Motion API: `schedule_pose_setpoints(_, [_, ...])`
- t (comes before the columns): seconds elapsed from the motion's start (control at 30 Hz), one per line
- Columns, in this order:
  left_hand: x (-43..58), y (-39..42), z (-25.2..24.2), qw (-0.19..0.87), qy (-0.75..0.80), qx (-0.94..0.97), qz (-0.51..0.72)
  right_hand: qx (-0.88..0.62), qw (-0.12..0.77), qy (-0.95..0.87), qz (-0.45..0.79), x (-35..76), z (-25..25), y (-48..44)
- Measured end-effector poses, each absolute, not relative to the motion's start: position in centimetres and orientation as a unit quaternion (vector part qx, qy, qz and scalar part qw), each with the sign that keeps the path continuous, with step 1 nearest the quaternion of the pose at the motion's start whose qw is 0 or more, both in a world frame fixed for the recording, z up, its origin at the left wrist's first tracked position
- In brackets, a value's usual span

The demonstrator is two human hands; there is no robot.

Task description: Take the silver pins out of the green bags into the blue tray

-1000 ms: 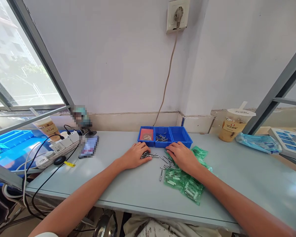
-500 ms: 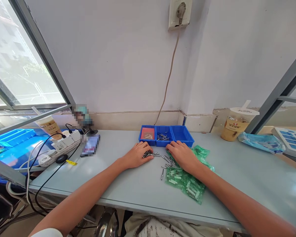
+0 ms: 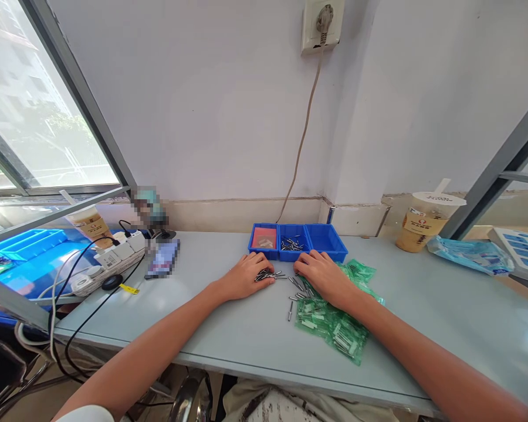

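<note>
Right hand (image 3: 328, 279) shifted leftward, left hand (image 3: 245, 275) cupping pins (image 3: 265, 274)

No wording is legible. The right cup (image 3: 410, 241) bears a round reddish mark over small dark characters on its sleeve (image 3: 423, 224) and dark print on its lid (image 3: 440, 200); the label (image 3: 90, 226) on the left cup (image 3: 80, 214) is blurred.

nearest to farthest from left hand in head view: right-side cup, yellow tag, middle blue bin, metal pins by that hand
1. Metal pins, at the left hand
2. Middle blue bin, ahead and right
3. Yellow tag, left
4. Right-side cup, far right
</note>
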State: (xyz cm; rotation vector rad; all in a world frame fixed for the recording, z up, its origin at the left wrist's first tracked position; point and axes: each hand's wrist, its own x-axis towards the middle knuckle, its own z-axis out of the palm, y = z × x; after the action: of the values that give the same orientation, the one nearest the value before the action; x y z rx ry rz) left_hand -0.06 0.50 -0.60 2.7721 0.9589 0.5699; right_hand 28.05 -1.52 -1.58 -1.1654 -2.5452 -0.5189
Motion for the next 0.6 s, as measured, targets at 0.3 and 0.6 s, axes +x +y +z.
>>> schedule_pose_setpoints(0.3, [0.0,0.5,-0.5,0.083,0.315,0.925,0.194,-0.433,0.167,-0.868,-0.176,27.5,-0.9,-2.0])
schedule_pose_setpoints(0.6, [-0.2,0.3,-0.3,0.068,0.327,0.925,0.179,-0.496,0.41,-0.737,0.208,27.6,-0.4,-2.1])
